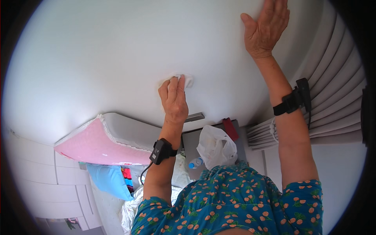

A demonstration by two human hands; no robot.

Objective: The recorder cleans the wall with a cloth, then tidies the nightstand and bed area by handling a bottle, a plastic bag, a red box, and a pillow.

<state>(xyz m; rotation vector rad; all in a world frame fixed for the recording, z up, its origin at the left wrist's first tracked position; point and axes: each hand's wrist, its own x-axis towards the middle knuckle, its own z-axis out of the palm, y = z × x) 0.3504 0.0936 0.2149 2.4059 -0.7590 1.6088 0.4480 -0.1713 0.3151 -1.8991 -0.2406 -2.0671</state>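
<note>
My left hand (173, 100) presses a crumpled white cloth (188, 80) against a smooth white wall (117, 58), its fingers bent over the cloth. Higher up and to the right, my right hand (265, 32) lies flat on the same wall, thumb spread and nothing in it; its fingertips reach the picture's top edge. Each forearm bears a black strapped device with a cable.
Below the wall stand a grey headboard with a pink cover (88, 141), a blue pillow (107, 179) and a grey bedside table (191, 144). The table bears a white plastic bag (216, 147), a bottle (196, 162) and a red object (230, 129). Grey curtains (332, 88) hang at right.
</note>
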